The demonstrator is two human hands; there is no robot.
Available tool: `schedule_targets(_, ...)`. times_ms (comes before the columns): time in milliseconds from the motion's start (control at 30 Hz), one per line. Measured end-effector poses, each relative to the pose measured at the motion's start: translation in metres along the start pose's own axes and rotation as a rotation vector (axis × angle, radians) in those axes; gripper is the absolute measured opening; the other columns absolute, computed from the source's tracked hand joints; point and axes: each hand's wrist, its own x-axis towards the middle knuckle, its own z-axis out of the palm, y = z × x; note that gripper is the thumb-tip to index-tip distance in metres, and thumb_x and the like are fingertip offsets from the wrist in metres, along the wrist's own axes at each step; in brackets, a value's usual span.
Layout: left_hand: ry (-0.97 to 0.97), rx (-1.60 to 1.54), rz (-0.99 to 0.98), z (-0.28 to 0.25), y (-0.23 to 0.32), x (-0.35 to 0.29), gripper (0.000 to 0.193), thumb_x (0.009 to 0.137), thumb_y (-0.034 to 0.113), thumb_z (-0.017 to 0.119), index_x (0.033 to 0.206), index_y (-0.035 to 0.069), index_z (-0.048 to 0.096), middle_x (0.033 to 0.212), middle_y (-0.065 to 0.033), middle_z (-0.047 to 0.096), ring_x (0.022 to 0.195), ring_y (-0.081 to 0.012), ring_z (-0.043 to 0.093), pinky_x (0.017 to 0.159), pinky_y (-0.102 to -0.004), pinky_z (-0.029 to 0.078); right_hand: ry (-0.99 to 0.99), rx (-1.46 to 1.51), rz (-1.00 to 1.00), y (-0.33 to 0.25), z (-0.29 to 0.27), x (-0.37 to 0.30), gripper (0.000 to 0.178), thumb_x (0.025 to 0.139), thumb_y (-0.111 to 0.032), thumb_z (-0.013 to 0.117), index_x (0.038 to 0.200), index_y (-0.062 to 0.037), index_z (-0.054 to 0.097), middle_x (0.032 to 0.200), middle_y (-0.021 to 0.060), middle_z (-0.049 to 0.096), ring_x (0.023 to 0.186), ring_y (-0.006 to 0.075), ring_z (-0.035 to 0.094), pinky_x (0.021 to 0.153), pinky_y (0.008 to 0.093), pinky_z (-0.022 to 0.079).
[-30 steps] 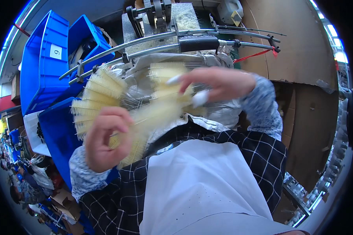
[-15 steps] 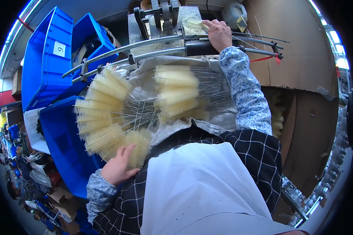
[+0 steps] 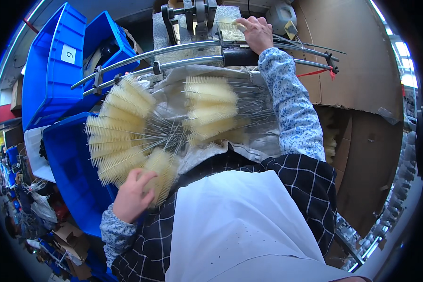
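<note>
My right hand [image 3: 258, 35] is at the machine beyond the rails, fingers closed around one end of a pale yellow bristle brush [image 3: 230, 25]. In front of me a fan of similar brushes [image 3: 120, 113] with thin wire stems spreads over the left side of my lap. Beside it lies a second stack of brushes [image 3: 211, 105], its stems pointing right. My left hand [image 3: 132, 196] rests against the nearest brush [image 3: 162, 174] of the fan, its fingers bent but apart, not wrapped round anything I can see.
Two curved metal rails [image 3: 183, 51] run across in front of the machine [image 3: 199, 21]. Blue bins [image 3: 51, 70] stand at the left, with another blue bin [image 3: 75, 174] below them. Cardboard [image 3: 352, 56] walls off the right side. A whitish plastic jug [image 3: 281, 18] stands behind.
My left hand has shifted slightly down over the nearest brush, its fingers now more bent. My right hand has moved a little left and up with the brush at the machine.
</note>
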Motion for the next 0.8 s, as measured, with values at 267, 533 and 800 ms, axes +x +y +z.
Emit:
schedule_targets(267,0.420,-0.007,0.234,-0.046,0.020,0.006,0.028,0.063,-0.006,0.056,0.090,0.003,0.055,0.102,-0.0145,0.052,0.068,-0.0216,0.056,0.061,-0.0291,0.046,0.028,-0.051,-0.090,0.025,0.023,0.014,0.035,0.084,-0.021,0.051,0.119,-0.0258,0.050,0.113,0.0020,0.052,0.114,0.0200,0.040,0.097,0.0406,0.025)
schedule_targets(533,0.104,0.003,0.196,-0.042,0.014,0.019,0.035,0.070,0.011,0.064,0.101,0.003,0.052,0.101,-0.0148,0.051,0.081,-0.0247,0.056,0.070,-0.0309,0.046,0.068,0.024,0.318,0.047,0.013,-0.015,0.044,0.076,-0.035,0.057,0.116,-0.0163,0.052,0.110,0.0052,0.054,0.107,0.0226,0.046,0.088,0.0418,0.032)
schedule_targets(800,0.118,0.470,0.213,0.010,-0.006,0.036,0.045,0.068,0.016,0.063,0.111,0.009,0.049,0.108,-0.0158,0.049,0.090,-0.0298,0.052,0.079,-0.0369,0.042,0.146,0.180,0.256,0.030,0.025,-0.010,0.032,0.077,-0.024,0.058,0.107,-0.0126,0.059,0.104,0.0064,0.060,0.099,0.0248,0.054,0.083,0.0396,0.040)
